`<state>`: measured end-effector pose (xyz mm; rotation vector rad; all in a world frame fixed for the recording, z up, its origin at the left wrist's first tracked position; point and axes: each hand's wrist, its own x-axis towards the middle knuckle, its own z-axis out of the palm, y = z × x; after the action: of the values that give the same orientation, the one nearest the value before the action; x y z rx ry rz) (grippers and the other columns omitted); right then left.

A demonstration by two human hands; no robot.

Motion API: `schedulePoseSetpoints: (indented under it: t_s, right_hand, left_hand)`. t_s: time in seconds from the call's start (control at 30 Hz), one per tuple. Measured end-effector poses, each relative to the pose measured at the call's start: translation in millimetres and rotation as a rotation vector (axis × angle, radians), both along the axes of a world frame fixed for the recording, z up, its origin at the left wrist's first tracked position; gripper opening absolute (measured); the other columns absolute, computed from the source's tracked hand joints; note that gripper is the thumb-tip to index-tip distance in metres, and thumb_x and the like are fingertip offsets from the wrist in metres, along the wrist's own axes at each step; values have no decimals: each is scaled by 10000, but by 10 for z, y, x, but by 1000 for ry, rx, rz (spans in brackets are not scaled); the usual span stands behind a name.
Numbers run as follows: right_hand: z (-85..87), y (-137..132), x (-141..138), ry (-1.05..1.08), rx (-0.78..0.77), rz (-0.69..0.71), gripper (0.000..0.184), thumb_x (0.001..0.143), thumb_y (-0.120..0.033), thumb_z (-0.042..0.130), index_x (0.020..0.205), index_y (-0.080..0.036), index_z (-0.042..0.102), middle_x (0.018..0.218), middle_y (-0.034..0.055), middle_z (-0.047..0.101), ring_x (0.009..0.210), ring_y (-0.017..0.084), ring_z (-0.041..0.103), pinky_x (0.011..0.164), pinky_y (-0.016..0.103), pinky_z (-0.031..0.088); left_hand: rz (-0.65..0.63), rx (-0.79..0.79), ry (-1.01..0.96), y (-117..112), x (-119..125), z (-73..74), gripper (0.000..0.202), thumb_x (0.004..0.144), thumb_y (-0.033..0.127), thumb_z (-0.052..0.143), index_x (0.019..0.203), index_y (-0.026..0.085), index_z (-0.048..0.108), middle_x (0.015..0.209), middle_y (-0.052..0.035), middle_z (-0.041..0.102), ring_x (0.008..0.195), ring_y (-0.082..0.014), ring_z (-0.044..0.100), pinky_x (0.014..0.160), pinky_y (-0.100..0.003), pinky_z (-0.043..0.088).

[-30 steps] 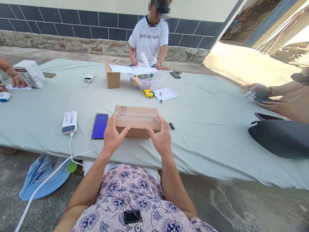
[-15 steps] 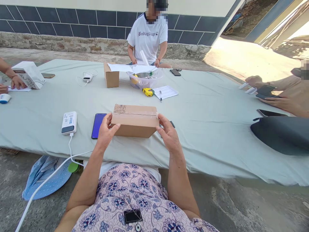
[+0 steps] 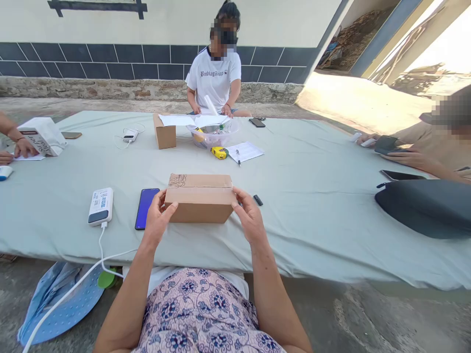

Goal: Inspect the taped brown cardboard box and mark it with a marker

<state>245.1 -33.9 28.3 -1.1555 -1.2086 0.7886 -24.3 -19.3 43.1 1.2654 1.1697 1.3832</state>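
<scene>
A closed brown cardboard box is on the table's near side in front of me, with dark scribbles at its top left corner. My left hand grips its left end, thumb on the front edge. At the right end, my right hand holds it the same way, fingers behind and thumb in front. Whether the box's underside touches the cloth is hard to see. Just left of my left hand lies a phone with a blue screen. A small black object lies beside my right hand.
A white power bank with a cable lies left. Farther back are a yellow tape measure, a paper with a pen, a clear plastic basin and an upright carton. A black case lies right. Other people sit around the table.
The camera view has tilted up a little, so the table appears lower. Both hands keep their hold on the box, which looks nearly unmoved on the table.
</scene>
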Motion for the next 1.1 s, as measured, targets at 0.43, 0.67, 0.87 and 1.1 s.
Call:
schedulePoseSetpoints:
  t_s: [0.43, 0.67, 0.87, 1.1]
  right_hand:
    - [-184, -3, 84, -285, -343, 145, 696, 794, -368, 732, 1440, -269, 495, 1273, 85, 707, 1147, 290, 670, 985, 499, 550]
    - [-134, -35, 45, -430, -403, 136, 592, 814, -264, 661, 1387, -288, 512, 1115, 33, 740, 1038, 271, 720, 928, 425, 552]
    - [16, -91, 65, -433, -447, 126, 544, 869, -342, 611, 1399, -255, 529, 1187, 74, 739, 974, 242, 731, 869, 387, 550]
    - [219, -202, 142, -501, -443, 49, 592, 896, -558, 578, 1383, -222, 574, 1110, 85, 754, 945, 252, 713, 825, 371, 538]
  left_hand:
    - [-38, -187, 378, 64, -138, -135, 664, 758, 373, 779, 1362, 218, 550, 1369, -133, 672, 1264, -319, 619, 987, -436, 513]
    - [-38, -228, 605, 62, -109, -128, 547, 758, 287, 716, 1284, 215, 582, 1223, -103, 732, 1083, -298, 693, 864, -399, 539]
    - [-58, -207, 557, 26, -104, -28, 559, 811, 395, 682, 1329, 220, 567, 1248, -103, 720, 1018, -275, 700, 867, -406, 538]
    - [-46, -213, 471, -31, -123, 84, 519, 786, 586, 720, 1123, 204, 620, 1246, -114, 701, 1114, -296, 657, 848, -385, 516]
